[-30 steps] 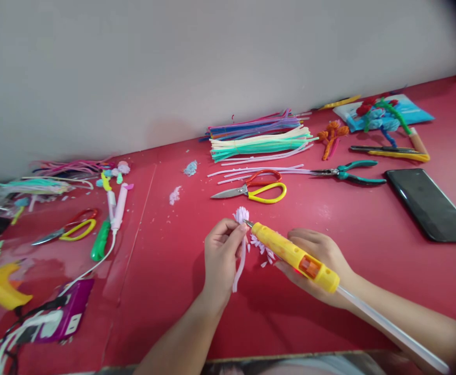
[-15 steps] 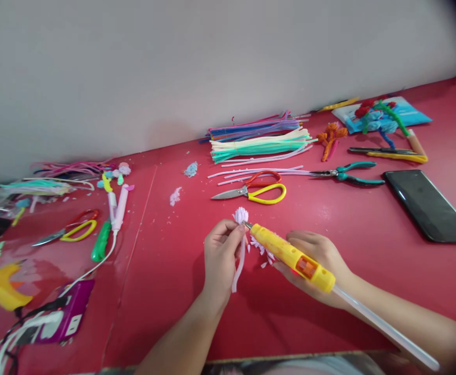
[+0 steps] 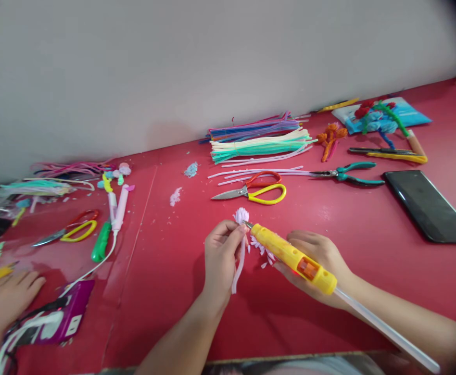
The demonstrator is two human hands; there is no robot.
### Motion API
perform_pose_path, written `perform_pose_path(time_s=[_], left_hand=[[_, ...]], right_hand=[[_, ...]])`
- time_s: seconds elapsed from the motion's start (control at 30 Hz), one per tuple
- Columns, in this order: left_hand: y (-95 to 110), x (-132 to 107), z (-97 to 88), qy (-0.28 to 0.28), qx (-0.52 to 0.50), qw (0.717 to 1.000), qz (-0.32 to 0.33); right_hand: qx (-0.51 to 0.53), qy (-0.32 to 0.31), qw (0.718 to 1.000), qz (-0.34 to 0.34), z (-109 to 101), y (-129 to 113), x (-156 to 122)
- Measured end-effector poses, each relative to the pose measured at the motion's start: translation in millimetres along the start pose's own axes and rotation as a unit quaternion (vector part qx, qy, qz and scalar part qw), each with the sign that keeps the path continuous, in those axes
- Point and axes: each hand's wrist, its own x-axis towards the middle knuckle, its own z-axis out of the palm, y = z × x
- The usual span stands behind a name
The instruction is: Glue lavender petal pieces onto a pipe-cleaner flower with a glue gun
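Observation:
Between the thumb and fingers of my left hand (image 3: 224, 250) is a pale lilac pipe-cleaner flower (image 3: 241, 214), its stem hanging below. My right hand (image 3: 321, 260) is closed around a yellow hot glue gun (image 3: 286, 252), with a clear glue stick (image 3: 388, 328) sticking out of its back end. The metal nozzle meets the underside of the flower head, close to my left thumb; whether glue is coming out is too small to tell. Small lilac clippings (image 3: 262, 250) lie on the red table behind the gun. Scissors (image 3: 251, 191) with red and yellow handles rest just beyond my hands.
Bundles of pipe cleaners (image 3: 261, 146) lie against the wall. Pliers (image 3: 349, 173) and a black phone (image 3: 429, 205) are on the right. At left, a co-worker's hand (image 3: 13, 297) is beside a purple power strip (image 3: 74, 310), with other scissors (image 3: 72, 232) and a white cable (image 3: 99, 265).
A co-worker's hand has come in at the lower left and is on the other yellow glue gun there. My own hands, the flower and my glue gun have hardly moved.

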Motion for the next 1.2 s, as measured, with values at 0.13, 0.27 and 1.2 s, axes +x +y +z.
perform_pose_path(time_s=[0.13, 0.27, 1.2], left_hand=[[-0.7, 0.1, -0.3, 0.006, 0.014, 1.0, 0.008], [0.0, 0.9, -1.7, 0.002, 0.043, 0.998, 0.041], [1.4, 30.1, -12.9, 0.019, 0.012, 0.996, 0.088]], right_hand=[[0.001, -0.002, 1.0, 0.004, 0.5, 1.1, 0.6], [0.008, -0.012, 1.0, 0.026, 0.0, -1.4, 1.3], [-0.201, -0.231, 0.949, -0.072, -3.7, -5.7, 30.1]])
